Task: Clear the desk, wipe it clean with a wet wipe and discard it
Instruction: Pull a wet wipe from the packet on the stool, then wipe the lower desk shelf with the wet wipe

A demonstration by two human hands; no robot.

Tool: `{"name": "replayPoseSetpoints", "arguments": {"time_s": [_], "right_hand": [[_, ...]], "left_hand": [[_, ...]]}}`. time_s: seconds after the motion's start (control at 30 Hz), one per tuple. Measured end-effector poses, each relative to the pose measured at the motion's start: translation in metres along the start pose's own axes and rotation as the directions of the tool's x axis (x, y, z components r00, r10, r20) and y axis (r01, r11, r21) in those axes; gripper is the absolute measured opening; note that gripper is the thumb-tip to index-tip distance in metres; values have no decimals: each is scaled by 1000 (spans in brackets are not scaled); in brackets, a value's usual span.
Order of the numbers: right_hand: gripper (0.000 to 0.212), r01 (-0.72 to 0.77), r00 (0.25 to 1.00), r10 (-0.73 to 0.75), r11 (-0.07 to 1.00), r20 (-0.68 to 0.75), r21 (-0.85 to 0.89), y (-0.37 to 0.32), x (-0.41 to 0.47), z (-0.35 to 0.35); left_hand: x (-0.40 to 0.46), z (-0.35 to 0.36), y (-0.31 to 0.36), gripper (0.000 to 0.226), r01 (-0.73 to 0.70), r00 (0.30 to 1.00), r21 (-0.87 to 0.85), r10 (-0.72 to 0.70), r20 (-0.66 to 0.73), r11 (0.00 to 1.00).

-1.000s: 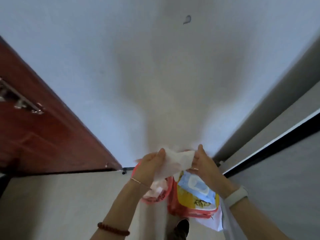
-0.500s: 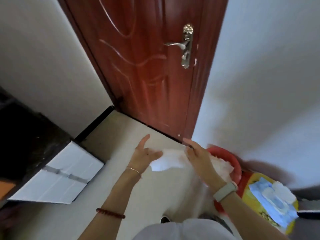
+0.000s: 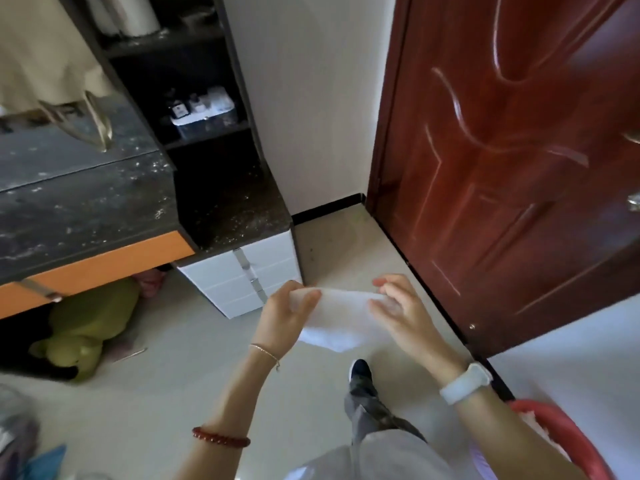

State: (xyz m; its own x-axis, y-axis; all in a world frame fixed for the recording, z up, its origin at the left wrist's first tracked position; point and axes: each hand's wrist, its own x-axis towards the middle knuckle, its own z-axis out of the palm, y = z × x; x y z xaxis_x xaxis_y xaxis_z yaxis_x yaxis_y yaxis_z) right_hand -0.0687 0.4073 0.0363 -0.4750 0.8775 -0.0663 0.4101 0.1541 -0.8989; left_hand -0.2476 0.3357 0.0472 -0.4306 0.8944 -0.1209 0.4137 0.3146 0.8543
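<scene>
A white wet wipe (image 3: 341,318) is stretched between my two hands above the floor, in front of the white drawer unit. My left hand (image 3: 285,317) pinches its left end with thumb and fingers. My right hand (image 3: 398,306) holds the right end, fingers curled over the edge. The dark speckled desk (image 3: 79,202) with an orange front edge stands at the left, its top dusty. A red bin (image 3: 568,441) shows at the bottom right corner, behind my right forearm.
A dark shelf unit (image 3: 194,109) with small bottles rises beside the desk. A white drawer unit (image 3: 242,282) stands under the desk's right end. A red-brown door (image 3: 512,161) fills the right. A green plush toy (image 3: 90,323) lies under the desk. My foot (image 3: 360,372) is on the tiled floor.
The view has swung left from the wall and bin to the door, then to the desk. The wipe stays held in both hands and has been pulled out wider.
</scene>
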Motion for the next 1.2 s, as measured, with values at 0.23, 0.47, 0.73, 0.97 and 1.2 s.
{"name": "replayPoseSetpoints", "arguments": {"time_s": [0.23, 0.47, 0.73, 0.97, 1.2], "right_hand": [[9, -452, 892, 411, 789, 191, 416, 10, 114, 47], [45, -682, 694, 447, 159, 563, 714, 5, 222, 70], [38, -763, 646, 375, 344, 665, 547, 5, 308, 101], [25, -638, 769, 600, 744, 223, 199, 13, 385, 158], [31, -122, 991, 132, 970, 37, -209, 41, 481, 218]], "left_hand": [[96, -1, -20, 18, 292, 936, 51, -275, -220, 955], [183, -1, -9, 21, 85, 996, 105, -81, -44, 991], [226, -22, -39, 60, -38, 971, 307, -37, 234, 951], [280, -56, -95, 27, 278, 960, 170, -279, -19, 945], [353, -90, -198, 31, 542, 837, 189, -506, -211, 819]]}}
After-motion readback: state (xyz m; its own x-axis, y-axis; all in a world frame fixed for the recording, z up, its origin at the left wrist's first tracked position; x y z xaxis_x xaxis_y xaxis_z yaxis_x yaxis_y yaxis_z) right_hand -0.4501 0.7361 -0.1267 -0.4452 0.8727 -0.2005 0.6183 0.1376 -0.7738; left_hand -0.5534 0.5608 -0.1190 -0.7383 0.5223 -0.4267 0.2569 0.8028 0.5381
